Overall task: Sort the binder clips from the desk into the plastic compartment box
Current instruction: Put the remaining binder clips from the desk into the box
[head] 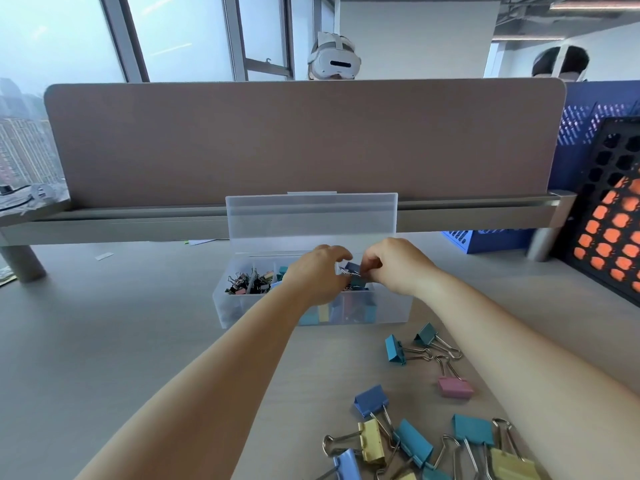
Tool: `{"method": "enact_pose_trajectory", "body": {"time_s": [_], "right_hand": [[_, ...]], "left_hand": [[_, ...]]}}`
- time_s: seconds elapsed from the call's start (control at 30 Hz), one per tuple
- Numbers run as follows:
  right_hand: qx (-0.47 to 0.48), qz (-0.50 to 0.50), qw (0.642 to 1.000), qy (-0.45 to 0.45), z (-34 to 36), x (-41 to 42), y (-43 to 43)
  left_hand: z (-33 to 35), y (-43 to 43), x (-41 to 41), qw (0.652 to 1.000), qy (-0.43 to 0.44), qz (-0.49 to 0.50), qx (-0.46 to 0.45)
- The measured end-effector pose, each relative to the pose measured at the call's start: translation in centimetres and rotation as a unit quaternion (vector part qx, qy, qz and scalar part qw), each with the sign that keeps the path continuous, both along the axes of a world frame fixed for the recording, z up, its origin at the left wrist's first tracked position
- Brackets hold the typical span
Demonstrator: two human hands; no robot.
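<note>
Clear plastic forms the compartment box, set on the desk at twelve o'clock, lid raised. Over its middle a blue binder clip is pinched between the curled fingers of the left hand and the right hand. At five o'clock of the box loose binder clips are scattered; small clips are heaped in its nine o'clock end.
</note>
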State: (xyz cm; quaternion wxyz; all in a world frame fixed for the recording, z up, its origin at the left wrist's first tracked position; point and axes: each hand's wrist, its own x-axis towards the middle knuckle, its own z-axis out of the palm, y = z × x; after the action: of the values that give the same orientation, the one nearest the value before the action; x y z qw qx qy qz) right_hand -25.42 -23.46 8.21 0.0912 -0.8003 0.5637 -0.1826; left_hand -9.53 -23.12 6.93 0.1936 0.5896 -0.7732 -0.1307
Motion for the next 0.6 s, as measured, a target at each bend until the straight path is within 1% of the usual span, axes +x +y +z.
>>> {"method": "enact_pose_trajectory", "body": {"time_s": [0.17, 0.23, 0.3, 0.37, 0.4, 0.47, 0.5, 0.53, 0.6], "right_hand": [[0.022, 0.003, 0.999, 0.04, 0.6, -0.3, 0.4], [0.017, 0.003, 0.998, 0.063, 0.4, -0.2, 0.4], [-0.002, -0.008, 0.998, 0.065, 0.0, -0.2, 0.2], [-0.038, -0.033, 0.998, 0.038, -0.2, -0.2, -0.1], [-0.064, -0.045, 0.997, 0.018, -0.2, -0.3, -0.2], [-0.114, -0.062, 0.991, -0.039, 0.0, -0.6, -0.6], [-0.121, -0.067, 0.987, -0.079, 0.3, -0.7, -0.7], [-0.112, -0.066, 0.984, -0.123, 0.6, -0.8, -0.9], [-0.062, -0.052, 0.978, -0.192, 1.2, -1.1, -1.0]], "left_hand": [[0.0, -0.1, 0.1, 0.995, -0.087, -0.028, 0.04], [0.0, -0.2, 0.1, 0.994, -0.092, -0.031, 0.053], [-0.1, -0.4, 0.1, 0.993, -0.089, -0.039, 0.071], [-0.3, -0.5, 0.1, 0.993, -0.075, -0.046, 0.074], [-0.4, -0.6, 0.2, 0.996, -0.05, -0.044, 0.067], [-0.4, -0.6, 0.4, 0.999, 0.005, -0.022, 0.046], [-0.4, -0.6, 0.5, 0.999, 0.02, -0.011, 0.038], [-0.4, -0.6, 0.6, 0.999, 0.022, -0.007, 0.033], [-0.4, -0.6, 0.4, 0.999, -0.023, -0.014, 0.043]]}}
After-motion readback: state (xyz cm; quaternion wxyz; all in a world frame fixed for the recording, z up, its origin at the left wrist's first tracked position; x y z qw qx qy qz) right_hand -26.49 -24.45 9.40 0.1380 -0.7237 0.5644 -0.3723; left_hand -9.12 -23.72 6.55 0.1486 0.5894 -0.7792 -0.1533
